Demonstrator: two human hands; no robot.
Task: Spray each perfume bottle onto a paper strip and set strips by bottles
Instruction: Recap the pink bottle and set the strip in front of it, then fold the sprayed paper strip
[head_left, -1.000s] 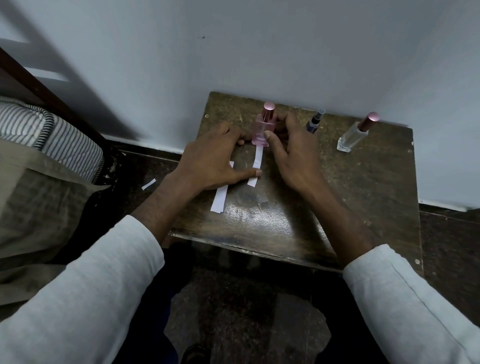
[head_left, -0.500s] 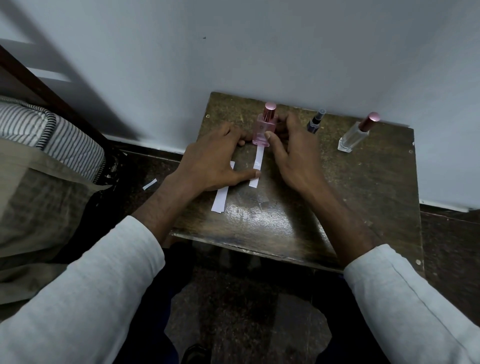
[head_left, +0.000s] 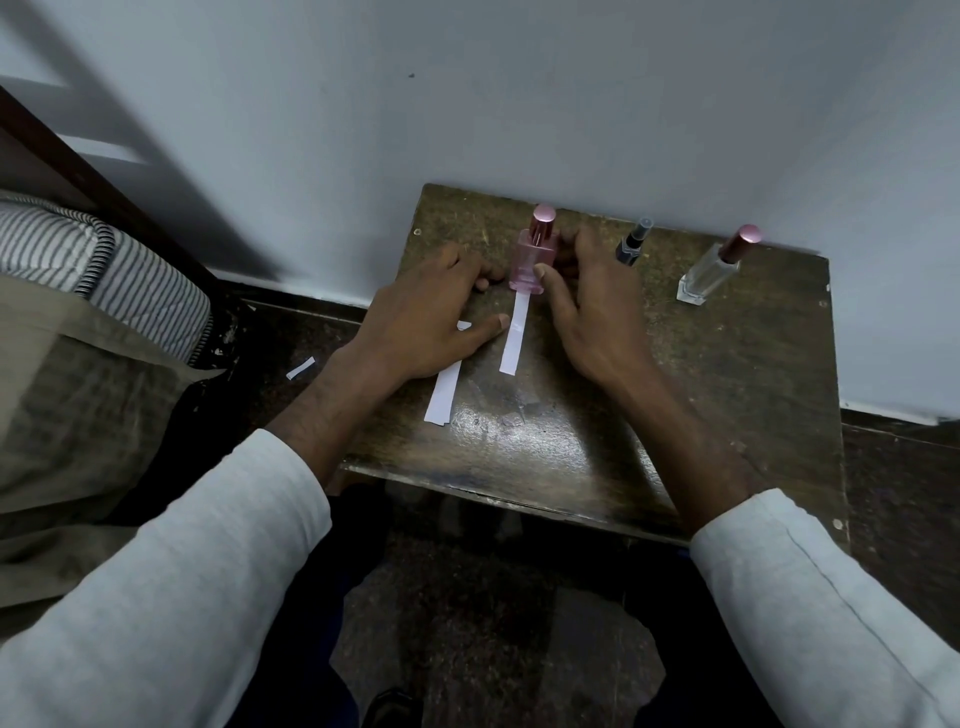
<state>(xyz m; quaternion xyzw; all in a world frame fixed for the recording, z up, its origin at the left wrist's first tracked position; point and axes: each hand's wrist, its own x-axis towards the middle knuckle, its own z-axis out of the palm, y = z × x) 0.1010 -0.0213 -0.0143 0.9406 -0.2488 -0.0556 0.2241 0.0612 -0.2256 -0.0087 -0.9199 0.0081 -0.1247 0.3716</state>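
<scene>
A pink perfume bottle with a pink cap stands upright at the back of the small wooden table. My right hand grips it, thumb on its front and fingers behind it. A white paper strip lies flat on the table, running from the bottle's base toward me. My left hand rests flat on the table left of the strip, its thumb tip touching the strip's left edge. More white strips stick out from under that hand.
A slim dark bottle and a clear bottle with a rose cap stand to the right along the wall. A paper scrap lies on the floor at left, beside a striped mattress.
My left thumb has slid a little away from me, from the strip's near end to its left edge. The bottle, the strip and my right hand have hardly moved.
</scene>
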